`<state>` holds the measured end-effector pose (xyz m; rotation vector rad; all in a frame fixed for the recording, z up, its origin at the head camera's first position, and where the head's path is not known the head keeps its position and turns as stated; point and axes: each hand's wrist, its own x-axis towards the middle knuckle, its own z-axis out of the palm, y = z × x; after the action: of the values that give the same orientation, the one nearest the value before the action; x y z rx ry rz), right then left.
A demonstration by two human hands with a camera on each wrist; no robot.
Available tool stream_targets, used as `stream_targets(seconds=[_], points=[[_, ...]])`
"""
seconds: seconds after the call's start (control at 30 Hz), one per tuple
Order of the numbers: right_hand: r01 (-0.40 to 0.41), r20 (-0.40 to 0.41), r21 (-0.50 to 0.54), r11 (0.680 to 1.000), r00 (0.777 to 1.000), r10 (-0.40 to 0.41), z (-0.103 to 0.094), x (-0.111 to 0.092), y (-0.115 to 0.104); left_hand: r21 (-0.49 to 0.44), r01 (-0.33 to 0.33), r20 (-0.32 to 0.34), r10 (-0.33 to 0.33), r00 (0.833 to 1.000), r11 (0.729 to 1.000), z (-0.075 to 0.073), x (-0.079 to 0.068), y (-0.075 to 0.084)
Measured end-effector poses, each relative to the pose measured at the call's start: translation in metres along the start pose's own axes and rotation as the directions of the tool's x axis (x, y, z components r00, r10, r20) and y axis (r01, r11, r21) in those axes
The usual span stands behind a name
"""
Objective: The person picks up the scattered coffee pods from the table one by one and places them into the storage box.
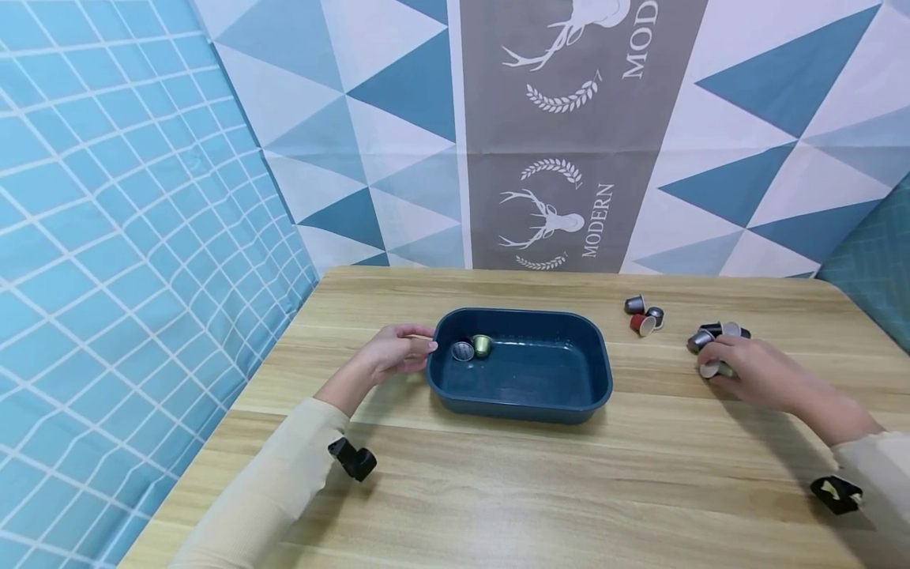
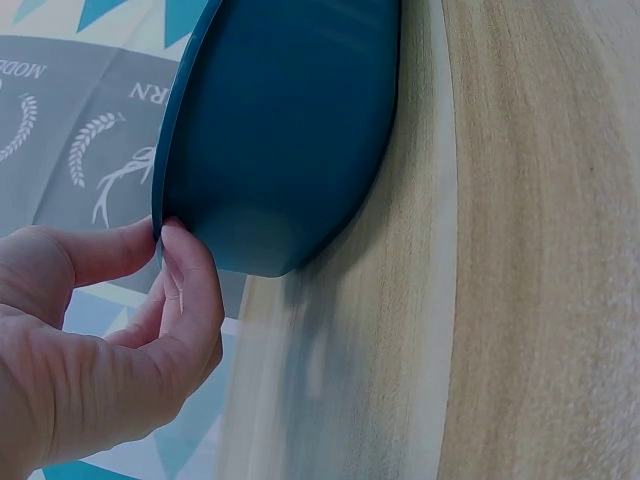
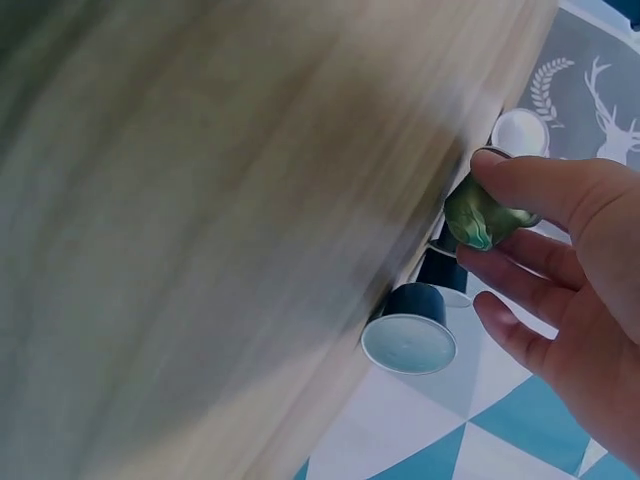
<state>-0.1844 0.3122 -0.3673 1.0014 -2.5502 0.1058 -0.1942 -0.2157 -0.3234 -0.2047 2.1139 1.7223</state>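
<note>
My left hand (image 1: pixel 398 350) pinches the rim of a dark blue rectangular basin (image 1: pixel 526 407) at its left end; in the left wrist view its thumb and forefinger meet over the edge. Inside the basin, near that end, lie a gold coffee capsule (image 1: pixel 482 345) and another capsule (image 1: pixel 463 351) with its pale lid showing. Over on the right, my right hand (image 1: pixel 764 373) holds a green coffee capsule (image 3: pixel 482 212) between thumb and fingers. Close by it on the table are a silver-grey capsule (image 1: pixel 700 341) and dark capsules, partly hidden by the hand.
Between the basin and my right hand, further back, sits a small cluster with a red capsule (image 1: pixel 640 322), a grey capsule (image 1: pixel 634 304) and a dark capsule (image 1: pixel 656 316). The wooden table (image 1: pixel 498 490) ends at a patterned cloth wall (image 1: pixel 398 142) behind.
</note>
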Motion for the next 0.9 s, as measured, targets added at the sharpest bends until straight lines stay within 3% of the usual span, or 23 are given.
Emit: stream_targets(seconds=[0.2, 0.53, 0.9], points=[[0.024, -0.027, 0.006, 1.0, 0.999, -0.024, -0.002, 0.003, -0.004, -0.002, 0.001, 0.001, -0.001, 1.0, 1.0, 0.0, 0.001, -0.002], [0.149, -0.151, 0.037, 0.988, 0.978, -0.142, 0.0, 0.013, -0.004, -0.01, -0.002, -0.003, 0.002, 1.0, 1.0, 0.001, -0.001, -0.001], [0.107, -0.158, 0.013, 0.994, 0.982, -0.103, -0.004, 0.024, -0.015, -0.014, -0.007, -0.001, 0.007, 1.0, 1.0, 0.001, -0.001, 0.0]])
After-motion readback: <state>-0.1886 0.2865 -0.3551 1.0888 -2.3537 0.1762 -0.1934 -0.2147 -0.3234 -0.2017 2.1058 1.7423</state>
